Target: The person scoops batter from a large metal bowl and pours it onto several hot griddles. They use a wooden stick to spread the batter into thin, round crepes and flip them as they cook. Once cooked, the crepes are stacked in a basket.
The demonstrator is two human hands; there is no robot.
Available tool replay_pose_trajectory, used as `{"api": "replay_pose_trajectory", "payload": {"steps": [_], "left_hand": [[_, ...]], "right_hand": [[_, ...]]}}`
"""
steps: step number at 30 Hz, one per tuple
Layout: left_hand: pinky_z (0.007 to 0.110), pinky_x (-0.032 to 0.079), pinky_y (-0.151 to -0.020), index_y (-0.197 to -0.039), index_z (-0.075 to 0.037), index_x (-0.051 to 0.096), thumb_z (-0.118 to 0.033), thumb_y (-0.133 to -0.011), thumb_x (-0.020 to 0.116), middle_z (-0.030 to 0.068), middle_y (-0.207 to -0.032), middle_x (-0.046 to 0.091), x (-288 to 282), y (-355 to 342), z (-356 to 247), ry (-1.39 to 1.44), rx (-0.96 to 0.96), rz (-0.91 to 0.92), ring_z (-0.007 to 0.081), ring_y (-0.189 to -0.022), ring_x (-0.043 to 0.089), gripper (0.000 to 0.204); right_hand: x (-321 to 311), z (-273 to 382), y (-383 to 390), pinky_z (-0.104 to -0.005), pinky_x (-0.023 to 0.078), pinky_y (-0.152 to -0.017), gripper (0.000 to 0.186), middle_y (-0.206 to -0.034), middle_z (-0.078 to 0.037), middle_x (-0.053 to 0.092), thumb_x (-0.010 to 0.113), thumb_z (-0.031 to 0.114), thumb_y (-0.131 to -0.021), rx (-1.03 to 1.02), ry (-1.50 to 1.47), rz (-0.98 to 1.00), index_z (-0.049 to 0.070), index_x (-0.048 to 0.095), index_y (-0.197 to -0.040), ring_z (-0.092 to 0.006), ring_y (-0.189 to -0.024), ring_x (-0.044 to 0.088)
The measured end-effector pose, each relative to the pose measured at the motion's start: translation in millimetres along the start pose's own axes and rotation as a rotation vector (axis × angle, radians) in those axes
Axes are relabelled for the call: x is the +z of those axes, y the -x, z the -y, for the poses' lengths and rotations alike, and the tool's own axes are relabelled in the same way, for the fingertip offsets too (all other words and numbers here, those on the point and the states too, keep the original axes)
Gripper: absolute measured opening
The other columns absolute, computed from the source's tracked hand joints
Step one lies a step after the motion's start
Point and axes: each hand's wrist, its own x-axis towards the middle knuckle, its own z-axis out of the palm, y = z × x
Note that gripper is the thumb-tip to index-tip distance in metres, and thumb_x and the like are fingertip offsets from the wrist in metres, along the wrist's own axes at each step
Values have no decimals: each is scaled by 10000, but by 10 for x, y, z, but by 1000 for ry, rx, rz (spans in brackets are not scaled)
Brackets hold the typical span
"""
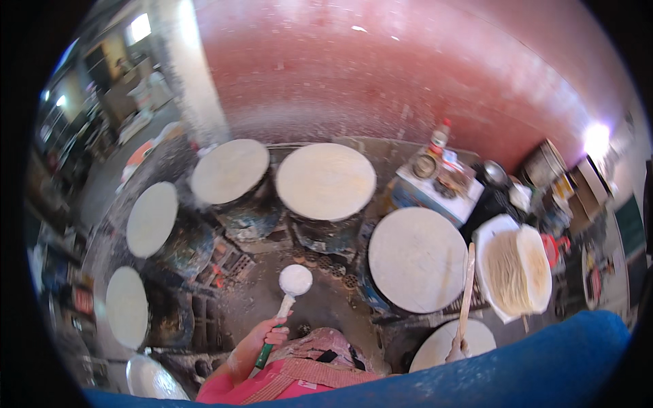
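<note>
My left hand (271,334) is closed around the handle of a ladle (296,279), whose round bowl is white with what looks like batter. The handle's lower end is green. In front of my body the ladle points away from me, over the floor between the griddles. On the right, my right hand (458,351) grips a long flat wooden stick (466,292) that stands up and away from me. Behind that hand lies a pale round griddle (430,352), partly covered by a blue shape. Beyond it is a larger round griddle (418,260) with a pale, even surface.
More pale round griddles (326,181) on dark drum-like stoves curve round to the left. At right stands a white tray (542,262) of stacked thin flatbreads. A box (425,192) with a bottle and jars stands behind. A large blue shape (517,360) crosses the lower edge.
</note>
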Motion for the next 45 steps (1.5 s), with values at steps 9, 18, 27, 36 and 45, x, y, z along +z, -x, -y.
{"api": "replay_pose_trajectory", "payload": {"steps": [9, 18, 27, 36, 45], "left_hand": [[176, 220, -278, -1131, -231, 488, -159, -900, 461, -11, -533, 311, -385, 316, -31, 134, 158, 120, 48, -364, 269, 244], [174, 231, -284, -1103, -227, 481, -166, -906, 455, -24, -524, 295, -1049, 1020, -412, 181, 386, 172, 48, -369, 264, 208], [177, 198, -272, -1062, -228, 455, -152, -913, 430, -42, -504, 269, -1675, 1765, -365, 433, 600, 8, 39, -360, 231, 169], [169, 170, -263, -1178, -241, 422, -146, -891, 447, -11, -522, 287, -1626, 1726, 177, 676, 948, -43, 45, -364, 233, 303], [175, 195, -277, -1269, -336, 348, -133, -883, 452, -14, -521, 302, -1138, 960, 496, 1215, 1266, 193, 54, -353, 251, 449]], "right_hand": [[1410, 1396, 882, -268, 434, -548, 215, -671, -40, 597, 594, 143, -793, -411, -332, 635, -57, 622, -865, -88, -606, 502], [2749, 2152, 2262, -320, 455, -663, 400, -729, -112, 626, 672, 321, -689, -909, 128, 1043, 25, 619, -953, -215, -710, 598], [3853, 2895, 3571, -436, 477, -606, 243, -694, -146, 617, 558, 331, -744, -1749, 891, 1189, 93, 583, -783, -333, -664, 603], [5489, 3257, 5193, -452, 471, -659, 212, -861, -142, 589, 516, 219, -761, -2620, 979, 1259, 55, 604, -863, -313, -770, 593], [6408, 2962, 6696, -486, 417, -810, 353, -1265, -89, 447, 461, 190, -827, -3128, 1464, 914, 85, 548, -1153, -305, -1110, 459]]}}
